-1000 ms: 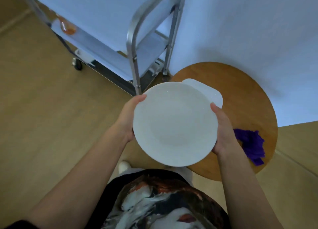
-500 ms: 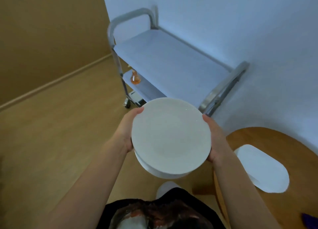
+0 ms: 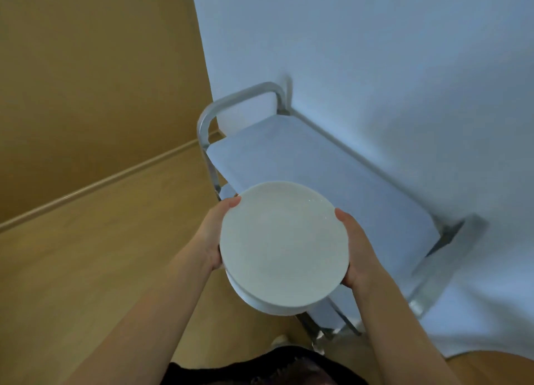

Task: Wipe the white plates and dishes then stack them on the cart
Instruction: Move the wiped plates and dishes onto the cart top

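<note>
A stack of round white plates [image 3: 284, 246] hangs in front of me, the top plate face up and at least one more rim showing below it. My left hand [image 3: 213, 234] grips the stack's left edge, thumb on the rim. My right hand [image 3: 357, 251] grips the right edge the same way. The stack overlaps the near corner of the cart [image 3: 332, 176], a metal-framed trolley whose pale top shelf is bare. The fingers under the plates are hidden.
The cart stands against a white wall [image 3: 375, 52], with a curved metal handle [image 3: 239, 101] at its far end and another at the near right. A wooden floor lies to the left. The round wooden table's edge [image 3: 497, 367] shows at the bottom right.
My view has swung left and up from the round table to the cart. The plates, held in both hands, have travelled with me and now overlap the cart's top shelf.
</note>
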Tool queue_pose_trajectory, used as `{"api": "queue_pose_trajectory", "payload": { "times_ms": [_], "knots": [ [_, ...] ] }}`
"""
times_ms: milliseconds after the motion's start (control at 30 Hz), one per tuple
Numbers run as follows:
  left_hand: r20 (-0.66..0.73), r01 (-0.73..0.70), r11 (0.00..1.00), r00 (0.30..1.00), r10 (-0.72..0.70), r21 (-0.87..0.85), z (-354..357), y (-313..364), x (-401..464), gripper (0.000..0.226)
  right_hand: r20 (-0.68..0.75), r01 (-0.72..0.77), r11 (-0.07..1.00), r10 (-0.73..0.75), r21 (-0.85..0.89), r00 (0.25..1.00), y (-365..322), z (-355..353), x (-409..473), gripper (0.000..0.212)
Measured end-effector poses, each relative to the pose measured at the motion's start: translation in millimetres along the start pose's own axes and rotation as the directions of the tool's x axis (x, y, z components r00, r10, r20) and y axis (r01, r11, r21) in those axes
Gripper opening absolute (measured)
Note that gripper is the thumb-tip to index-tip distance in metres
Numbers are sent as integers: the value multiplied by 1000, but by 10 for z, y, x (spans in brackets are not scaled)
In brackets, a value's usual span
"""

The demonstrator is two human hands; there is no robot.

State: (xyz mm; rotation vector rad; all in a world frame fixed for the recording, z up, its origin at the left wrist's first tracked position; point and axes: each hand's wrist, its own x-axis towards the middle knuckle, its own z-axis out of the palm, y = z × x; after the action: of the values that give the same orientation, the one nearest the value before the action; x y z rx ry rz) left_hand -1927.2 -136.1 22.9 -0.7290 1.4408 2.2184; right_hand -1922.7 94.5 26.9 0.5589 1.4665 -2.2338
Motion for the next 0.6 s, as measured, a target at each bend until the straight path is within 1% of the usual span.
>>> {"api": "queue_pose_trajectory", "payload": {
  "times_ms": [133,200,333,433,533,600],
  "knots": [
    [9,39,999,999,-38,-19,95,345,480,43,-4,-50,999,50,20,999,-346,97,511,37],
    [5,47,998,999,-47,-40,117,469,715,43,-32,-65,998,65,1,997,-468,133,750,38],
    [23,50,997,999,-49,-50,73,709,1228,37,-81,-97,995,96,-4,992,-604,240,1270,33],
    [40,75,996,997,-73,-44,36,956,1679,28,-140,-92,995,96,30,985,-667,326,1738,37],
    [37,80,997,996,-80,1,3,1236,2174,26,-178,-72,994,86,82,980,-731,442,2205,33],
    [36,100,994,994,-102,49,-10,1454,2512,31,-223,-52,992,77,114,972,-762,515,2509,30]
  ]
}}
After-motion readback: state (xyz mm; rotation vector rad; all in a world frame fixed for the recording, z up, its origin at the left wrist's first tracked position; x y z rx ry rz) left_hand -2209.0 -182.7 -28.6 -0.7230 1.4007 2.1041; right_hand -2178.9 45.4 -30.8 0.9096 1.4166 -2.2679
